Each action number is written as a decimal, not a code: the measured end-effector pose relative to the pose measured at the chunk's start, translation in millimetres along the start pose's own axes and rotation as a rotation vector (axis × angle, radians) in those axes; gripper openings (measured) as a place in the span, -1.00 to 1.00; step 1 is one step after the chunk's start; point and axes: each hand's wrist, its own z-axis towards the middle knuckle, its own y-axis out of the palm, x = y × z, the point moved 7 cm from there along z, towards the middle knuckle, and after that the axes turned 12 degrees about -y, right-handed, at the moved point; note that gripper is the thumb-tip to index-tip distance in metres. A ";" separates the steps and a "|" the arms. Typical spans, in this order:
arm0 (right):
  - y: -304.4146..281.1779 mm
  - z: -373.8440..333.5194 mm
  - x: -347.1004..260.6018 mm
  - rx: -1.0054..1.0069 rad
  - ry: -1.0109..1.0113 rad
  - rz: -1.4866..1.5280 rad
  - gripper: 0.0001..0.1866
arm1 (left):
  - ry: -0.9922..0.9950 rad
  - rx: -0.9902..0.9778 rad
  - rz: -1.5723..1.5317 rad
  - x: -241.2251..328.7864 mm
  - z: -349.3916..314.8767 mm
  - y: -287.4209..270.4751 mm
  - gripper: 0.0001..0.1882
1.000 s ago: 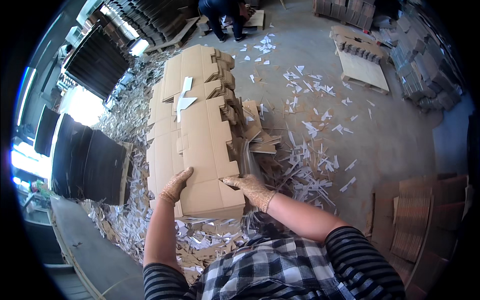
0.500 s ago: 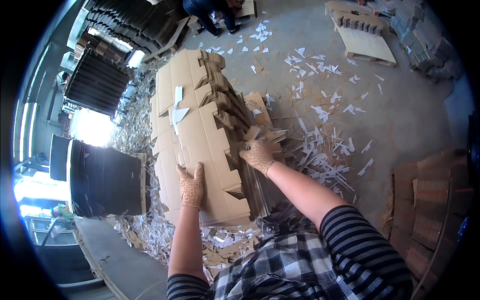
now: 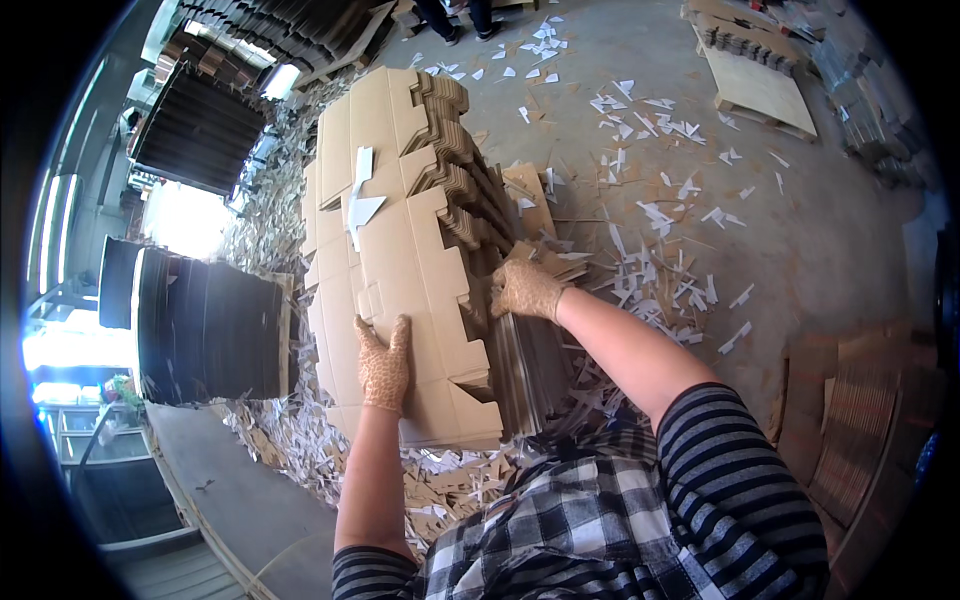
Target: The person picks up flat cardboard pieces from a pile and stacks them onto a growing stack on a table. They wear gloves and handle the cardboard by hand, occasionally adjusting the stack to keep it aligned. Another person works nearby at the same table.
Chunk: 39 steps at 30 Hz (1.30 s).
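the stack of die-cut cardboard sheets (image 3: 400, 250) stands tall in front of the person, its top face running away from the body and its notched, stepped edge turned to the right. the left hand (image 3: 384, 362), gloved, lies flat on the near part of the top sheet, fingers spread and pointing up the stack, palm pressing down rather than closing round anything. the right hand (image 3: 524, 290), also gloved, is at the stepped right edge about halfway along the stack, its fingers curled against the jutting tabs of the sheets; whether they actually pinch a sheet or only press on the edge cannot be told. so the stack lies under the left palm and to the left of the right hand, both hands touching it. a white offcut (image 3: 360, 205) rests on the top sheet further up, well clear of both hands

compared with half a second ago, the left hand has slid a little further up the top sheet, and the right hand sits at much the same spot on the notched edge, arm stretched out. a second ago both hands were together at the near end of the stack, fingertips close to each other; they are now apart, the right one well up the side

white paper scraps (image 3: 650, 220) litter the concrete floor (image 3: 800, 230) to the right, a dark stack of sheets (image 3: 205, 325) stands to the left, and a wooden pallet (image 3: 755, 85) lies far off
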 end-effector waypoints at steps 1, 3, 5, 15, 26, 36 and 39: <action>-1.2 -2.2 -7.7 0.031 -0.009 0.042 -0.62 | -0.012 -0.010 -0.007 -1.0 0.2 1.5 0.09; -7.4 -13.1 -27.3 0.089 -0.021 0.129 -0.67 | -0.024 0.010 0.000 -7.8 2.0 3.4 0.09; -1.9 -30.4 -42.6 0.004 -0.061 0.473 -0.73 | -0.057 0.016 0.012 -12.0 2.9 5.3 0.09; 61.4 -62.6 -7.6 0.200 0.061 0.727 -0.59 | -0.018 0.036 -0.026 -5.3 3.3 2.1 0.09; 84.5 -97.9 -8.1 0.530 0.266 1.562 -0.69 | -0.024 0.035 -0.089 -12.0 10.6 7.9 0.06; -67.0 -203.0 48.4 0.039 0.292 -0.041 -0.36 | -0.045 0.015 -0.022 -8.4 5.8 6.4 0.09; -16.0 -200.4 34.5 0.250 0.066 -0.100 -0.30 | -0.050 0.012 0.001 -12.9 8.3 8.3 0.10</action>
